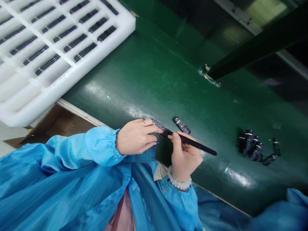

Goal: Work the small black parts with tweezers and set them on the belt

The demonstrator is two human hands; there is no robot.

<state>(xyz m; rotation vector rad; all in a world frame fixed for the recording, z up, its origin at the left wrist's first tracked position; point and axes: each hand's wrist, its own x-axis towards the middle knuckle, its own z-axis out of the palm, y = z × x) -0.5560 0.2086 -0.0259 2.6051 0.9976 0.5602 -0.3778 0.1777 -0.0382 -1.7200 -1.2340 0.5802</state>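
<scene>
My left hand [138,137], with a ring on one finger, pinches a small black part with a circuit-like inner face [157,124] just above the table. A long, slim black bar [203,147] lies in the closed fingers of my right hand [185,152]. Its inner end meets the small part by my left fingertips; I cannot tell whether the two are joined. Just beyond my hands, a loose black casing piece [182,124] rests on the green tabletop [154,77], its detailed side up.
At the upper left stands a white foam tray [101,53] with several slim black pieces in its slots. A pile of black parts [253,146] lies to the right. A dark post [240,54] rises at the back. Below the table's left edge is a cardboard box [55,125].
</scene>
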